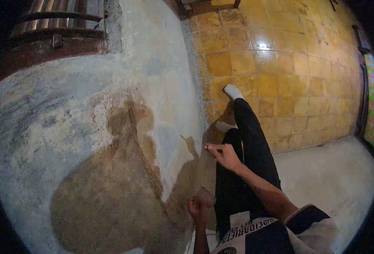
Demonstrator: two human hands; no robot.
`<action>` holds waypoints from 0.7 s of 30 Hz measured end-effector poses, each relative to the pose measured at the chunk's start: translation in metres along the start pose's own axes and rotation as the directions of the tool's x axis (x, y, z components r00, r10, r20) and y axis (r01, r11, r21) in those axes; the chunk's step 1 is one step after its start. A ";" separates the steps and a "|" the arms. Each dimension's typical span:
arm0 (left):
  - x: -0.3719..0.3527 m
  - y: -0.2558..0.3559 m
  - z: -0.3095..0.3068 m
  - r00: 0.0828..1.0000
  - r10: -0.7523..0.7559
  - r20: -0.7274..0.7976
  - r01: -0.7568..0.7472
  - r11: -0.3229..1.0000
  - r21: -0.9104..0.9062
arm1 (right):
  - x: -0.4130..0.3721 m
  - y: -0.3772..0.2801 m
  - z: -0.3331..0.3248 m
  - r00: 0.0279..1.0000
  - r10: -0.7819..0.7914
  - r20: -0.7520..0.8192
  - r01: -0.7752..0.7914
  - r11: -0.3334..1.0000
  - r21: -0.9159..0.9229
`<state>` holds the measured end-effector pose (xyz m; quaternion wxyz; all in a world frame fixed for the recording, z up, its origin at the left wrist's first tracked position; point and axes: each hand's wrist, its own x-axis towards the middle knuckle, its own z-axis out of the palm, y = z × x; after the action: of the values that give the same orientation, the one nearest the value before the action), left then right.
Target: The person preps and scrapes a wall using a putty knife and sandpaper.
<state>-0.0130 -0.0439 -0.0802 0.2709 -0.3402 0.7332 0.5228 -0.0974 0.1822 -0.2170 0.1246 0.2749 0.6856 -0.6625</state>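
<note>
My right hand point(228, 157) is closed in a pinch in front of my legs, near the wall. From its fingertips a thin, light stick-like tool point(194, 141) points left toward the wall; its exact kind is too small to tell. Lower down, my left hand point(198, 208) is closed on a flat brownish piece point(206, 197), whose material I cannot make out. The two hands are apart. Beside them rises a patchy, worn plaster wall point(170, 91), with dark shadows of my body and hands across it.
My legs in black trousers point(254, 139) stretch forward, ending in white socks point(233, 92). Yellow floor tiles point(280, 84) lie ahead, and a pale floor strip point(322, 173) at right. A barred wooden window point(60, 29) is upper left; a flowered cloth point(371, 97) hangs far right.
</note>
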 end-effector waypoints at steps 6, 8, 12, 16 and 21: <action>0.002 0.007 0.011 0.994 0.105 -0.014 -0.105 0.994 -0.033 | 0.031 0.003 0.019 0.997 -0.035 0.072 0.044 0.990 -0.132; -0.005 0.029 0.023 0.998 0.050 -0.024 -0.050 0.999 -0.005 | 0.011 0.017 0.014 0.999 -0.054 0.004 0.054 0.995 -0.080; -0.001 0.004 0.001 0.994 0.102 0.048 -0.102 0.995 0.017 | 0.027 -0.009 0.037 0.996 -0.031 -0.084 0.025 0.997 -0.071; 0.002 0.005 0.009 0.999 0.032 -0.003 -0.032 0.999 0.012 | 0.074 -0.027 0.017 0.994 0.007 -0.105 -0.006 1.000 0.009; -0.004 0.030 0.015 0.999 0.023 -0.038 -0.019 0.993 0.117 | 0.033 -0.039 0.003 0.998 -0.045 -0.034 0.044 0.999 -0.030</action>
<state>-0.0332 -0.0220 -0.0647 0.2704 -0.3262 0.7711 0.4752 -0.1464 0.1878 -0.2022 0.1018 0.2691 0.7031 -0.6503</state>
